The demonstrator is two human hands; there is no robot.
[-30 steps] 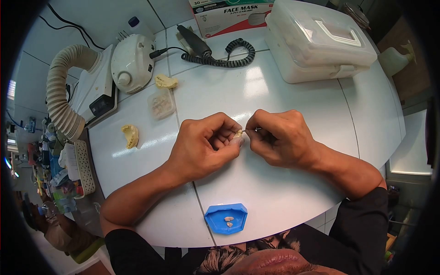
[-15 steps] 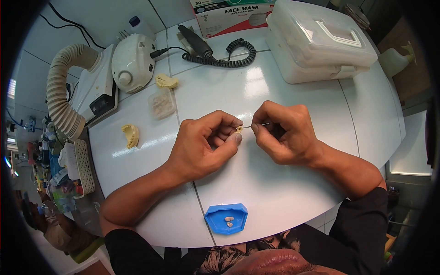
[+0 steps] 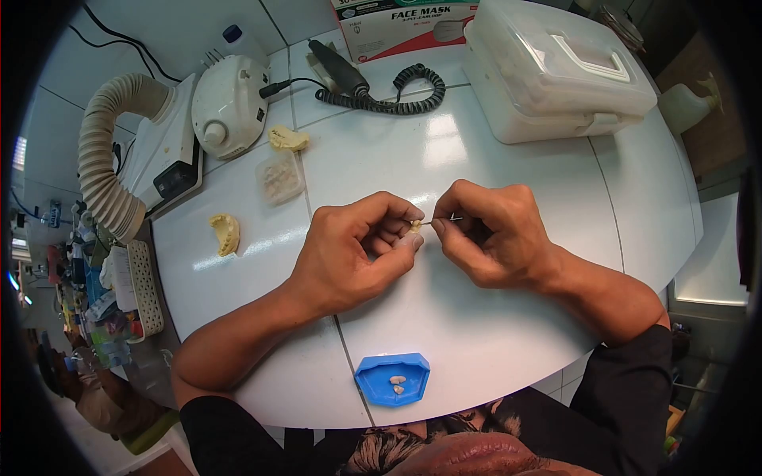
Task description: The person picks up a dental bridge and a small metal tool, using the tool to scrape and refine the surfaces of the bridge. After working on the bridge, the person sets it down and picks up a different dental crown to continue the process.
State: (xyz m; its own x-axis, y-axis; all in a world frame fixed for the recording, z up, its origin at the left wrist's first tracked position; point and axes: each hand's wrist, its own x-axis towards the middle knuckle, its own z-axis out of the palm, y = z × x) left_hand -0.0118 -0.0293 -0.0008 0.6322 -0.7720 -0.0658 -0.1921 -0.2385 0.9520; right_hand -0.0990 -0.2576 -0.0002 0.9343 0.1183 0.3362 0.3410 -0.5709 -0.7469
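My left hand [image 3: 349,250] pinches a small yellowish tooth-like piece [image 3: 415,228] between thumb and fingertips, above the white tiled table. In my right hand [image 3: 500,238], thumb and forefinger grip a thin metal rod [image 3: 456,218]. Its end points left and meets the small piece; whether it goes inside cannot be made out. A blue tray [image 3: 369,389] near the front edge holds two small tooth-coloured pieces [image 3: 398,381]. To the left of my hands stand a yellowish dental cast [image 3: 226,235] and a clear plastic box [image 3: 280,179], with another cast piece [image 3: 288,139] behind it.
At the back left are a white machine with a ribbed hose [image 3: 111,151] and a white control unit [image 3: 230,107]. A black handpiece [image 3: 339,70] with a coiled cord lies near a face mask box [image 3: 405,32]. A translucent case [image 3: 559,87] occupies the back right.
My right hand has shifted slightly left, bringing the rod's end up to the small piece. The piece appears turned a little in my left fingertips.
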